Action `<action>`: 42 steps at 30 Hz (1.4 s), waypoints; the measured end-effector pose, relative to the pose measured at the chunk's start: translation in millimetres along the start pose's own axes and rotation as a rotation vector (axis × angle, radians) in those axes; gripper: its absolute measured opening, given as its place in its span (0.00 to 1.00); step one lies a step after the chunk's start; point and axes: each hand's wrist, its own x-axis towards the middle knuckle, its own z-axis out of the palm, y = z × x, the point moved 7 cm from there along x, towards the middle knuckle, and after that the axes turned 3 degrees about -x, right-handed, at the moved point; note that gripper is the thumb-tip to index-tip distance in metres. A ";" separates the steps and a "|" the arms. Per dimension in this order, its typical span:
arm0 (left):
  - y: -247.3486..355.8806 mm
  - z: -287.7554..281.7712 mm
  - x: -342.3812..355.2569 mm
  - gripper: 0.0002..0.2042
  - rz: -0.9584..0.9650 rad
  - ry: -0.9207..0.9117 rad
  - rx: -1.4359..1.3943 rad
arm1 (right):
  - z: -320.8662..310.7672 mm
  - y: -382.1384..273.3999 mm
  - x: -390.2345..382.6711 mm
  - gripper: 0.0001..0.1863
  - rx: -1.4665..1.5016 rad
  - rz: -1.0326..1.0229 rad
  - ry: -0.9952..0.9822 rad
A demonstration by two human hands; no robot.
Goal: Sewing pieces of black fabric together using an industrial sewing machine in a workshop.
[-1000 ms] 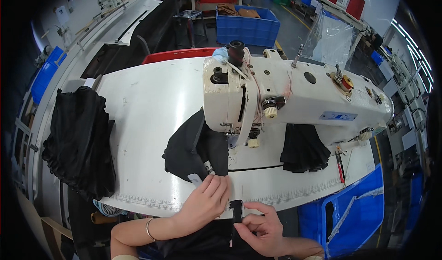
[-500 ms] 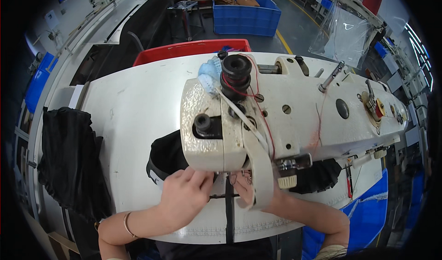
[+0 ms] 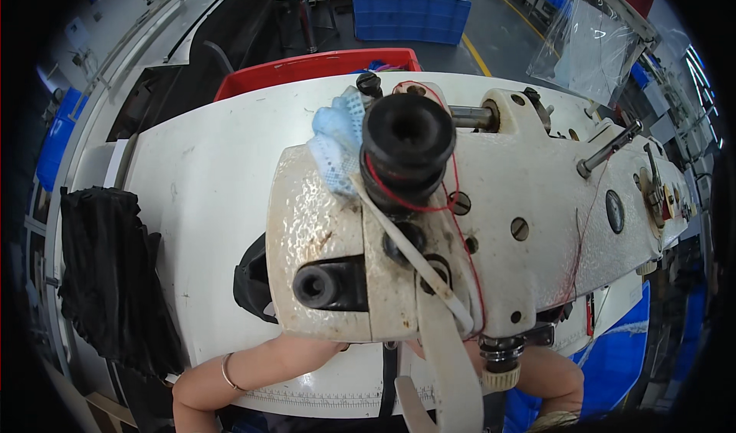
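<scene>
A white sewing machine head (image 3: 498, 172) fills the middle of the view and covers most of both hands. My left hand (image 3: 318, 347) reaches under its left end; only the wrist side shows, with the fingers hidden. Of my right hand (image 3: 416, 347), a sliver of skin appears beside the pale curved lever (image 3: 448, 372). Whatever the fingers touch cannot be seen. Black fabric (image 3: 251, 283) pokes out left of the machine head, on the white tabletop (image 3: 207, 203). A narrow black strip (image 3: 389, 379) runs from under the machine to the table's front edge, between my forearms.
Folded black fabric (image 3: 111, 272) lies at the table's left edge. Red thread (image 3: 458, 172) runs round the machine's black knob (image 3: 406, 138), beside a crumpled blue cloth (image 3: 336, 138). Behind stand a red bin (image 3: 307, 69) and a blue crate (image 3: 410, 15). Blue material (image 3: 621, 364) hangs at the right.
My view has moved closer to the machine head, which looks larger and now hides my fingers. Half a second ago both hands showed at the needle area; the black fabric is now more covered.
</scene>
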 end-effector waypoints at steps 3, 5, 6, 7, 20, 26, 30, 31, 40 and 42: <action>-11.9 3.6 -9.7 0.16 -0.035 0.061 -0.165 | -2.7 -7.3 4.0 0.09 0.132 0.024 0.031; -31.1 19.1 -2.3 0.17 -0.019 0.081 -0.309 | -1.8 -5.3 -1.4 0.09 0.181 0.061 0.015; -39.7 24.6 -1.9 0.17 -0.022 0.096 -0.373 | -1.9 -6.2 -1.9 0.09 0.217 0.074 0.017; -47.8 29.7 -1.7 0.17 -0.026 0.112 -0.436 | -2.2 -7.1 -2.4 0.09 0.253 0.087 0.018; -12.1 15.8 -12.0 0.15 0.402 0.261 0.164 | -3.5 -33.7 -1.3 0.11 0.107 -0.199 -0.057; -2.8 10.5 -7.8 0.14 0.398 0.232 0.181 | 5.7 -31.1 -9.8 0.13 0.092 -0.146 -0.064; 4.9 6.3 -18.0 0.14 0.406 0.231 0.309 | 5.7 -37.3 -7.6 0.12 0.107 -0.144 0.000; 6.4 6.2 -19.6 0.14 0.412 0.230 0.337 | 5.1 -38.1 -8.4 0.12 0.109 -0.146 0.004; 1.7 16.0 -18.2 0.16 0.498 0.211 0.537 | 9.6 -36.4 -11.6 0.09 0.127 -0.161 -0.043; 1.9 17.6 -18.9 0.16 0.517 0.208 0.586 | 8.9 -36.5 -11.8 0.09 0.125 -0.162 -0.046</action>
